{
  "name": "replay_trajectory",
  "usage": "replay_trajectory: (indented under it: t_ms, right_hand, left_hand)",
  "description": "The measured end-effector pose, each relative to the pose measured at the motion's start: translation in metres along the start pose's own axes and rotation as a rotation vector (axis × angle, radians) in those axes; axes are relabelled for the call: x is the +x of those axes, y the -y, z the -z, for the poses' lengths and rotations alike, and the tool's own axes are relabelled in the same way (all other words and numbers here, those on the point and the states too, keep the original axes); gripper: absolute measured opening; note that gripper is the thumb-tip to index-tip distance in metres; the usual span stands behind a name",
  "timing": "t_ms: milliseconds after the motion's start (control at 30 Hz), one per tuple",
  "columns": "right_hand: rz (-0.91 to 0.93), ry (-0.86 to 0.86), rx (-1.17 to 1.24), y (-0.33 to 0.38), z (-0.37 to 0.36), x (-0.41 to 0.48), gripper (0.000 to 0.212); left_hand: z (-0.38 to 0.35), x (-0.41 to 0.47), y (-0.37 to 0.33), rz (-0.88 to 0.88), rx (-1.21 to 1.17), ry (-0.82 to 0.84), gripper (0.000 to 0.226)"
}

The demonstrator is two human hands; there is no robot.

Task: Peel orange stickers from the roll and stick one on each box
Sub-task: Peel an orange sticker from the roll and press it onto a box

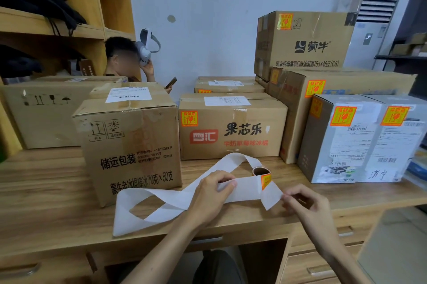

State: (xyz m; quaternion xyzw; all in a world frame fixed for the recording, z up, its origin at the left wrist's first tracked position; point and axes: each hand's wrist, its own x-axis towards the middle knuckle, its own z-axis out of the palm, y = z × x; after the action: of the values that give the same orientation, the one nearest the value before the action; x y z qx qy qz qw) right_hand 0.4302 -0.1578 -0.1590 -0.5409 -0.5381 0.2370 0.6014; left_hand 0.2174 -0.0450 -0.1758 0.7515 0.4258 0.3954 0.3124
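Both hands were at the near edge of the wooden desk (46, 202). The left hand (212, 189) had its fingers curled over the white backing strip (175, 200), pinching it just left of the roll core (261, 171). The core sat on the desk in front of the middle carton (233, 140). The right hand (305, 202), fingers bent, pinched the free end of the same strip at its right corner. One orange sticker (265, 181) showed on the strip beside the core, between the two hands. The spent strip lay in loose loops to the left across the desk, reaching the foot of the left carton (131, 145), whose near face showed black printing and handling marks. The middle carton carried an orange label (189, 118) at its upper left corner. The top carton (305, 41) far right and the two white boxes (346, 145) near right carried such labels too. Behind the cartons, by the wooden shelves (69, 29), a person (120, 52) held a white headset (147, 47) to the head.
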Motion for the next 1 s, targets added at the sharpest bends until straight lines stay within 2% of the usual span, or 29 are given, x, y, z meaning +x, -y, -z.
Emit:
replay_trajectory:
  t_ms: [133,233,367,467,533,633,767,867,1000]
  right_hand:
    - [0.011,-0.090,0.071,0.010,0.001,0.002,0.019]
    - [0.041,-0.117,0.080,0.015,-0.001,0.005,0.023]
    - [0.150,-0.108,-0.030,0.023,-0.011,0.008,0.025]
    - [0.283,-0.106,-0.155,0.036,-0.025,0.009,0.027]
    - [0.394,-0.102,-0.267,0.046,-0.036,0.011,0.023]
    - [0.587,-0.124,-0.470,0.055,-0.053,0.013,0.015]
    - [0.830,-0.208,-0.700,0.065,-0.073,0.015,0.010]
    - [0.918,-0.268,-0.796,0.072,-0.083,0.016,0.016]
    - [0.937,-0.242,-0.792,0.077,-0.090,0.016,0.013]
  left_hand:
    - [0.005,-0.002,-0.006,-0.056,-0.056,-0.063,0.009]
    - [0.005,-0.003,-0.009,-0.081,-0.037,-0.111,0.012]
    - [0.010,-0.004,-0.018,-0.183,0.025,-0.238,0.006]
    - [0.022,-0.006,-0.042,-0.264,0.043,-0.311,0.022]
    - [0.030,-0.010,-0.063,-0.241,0.008,-0.296,0.026]
    - [0.039,-0.015,-0.085,-0.146,-0.113,-0.281,0.015]
    - [0.050,-0.020,-0.096,-0.087,-0.220,-0.338,0.013]
    - [0.057,-0.020,-0.099,-0.052,-0.256,-0.381,0.009]
    - [0.070,-0.022,-0.107,-0.040,-0.252,-0.373,0.013]
